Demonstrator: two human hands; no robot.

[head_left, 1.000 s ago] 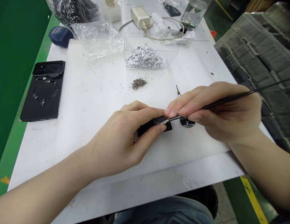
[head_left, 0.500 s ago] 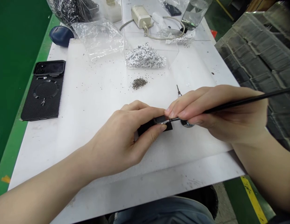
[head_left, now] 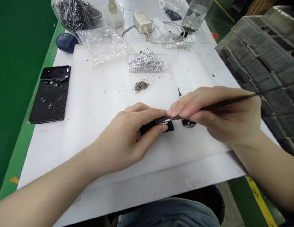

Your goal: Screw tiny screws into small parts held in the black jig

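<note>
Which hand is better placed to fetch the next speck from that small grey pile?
Probably the right hand: it holds the tweezers, their tip at the small black part. The left hand pinches that part against the white mat. The grey pile lies just beyond both.

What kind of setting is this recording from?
Most likely a small-parts assembly bench in a workshop or factory. A pile of tiny screws and a clear box of small white parts sit on the white table, and stacked trays stand beside it above a green floor.
</note>
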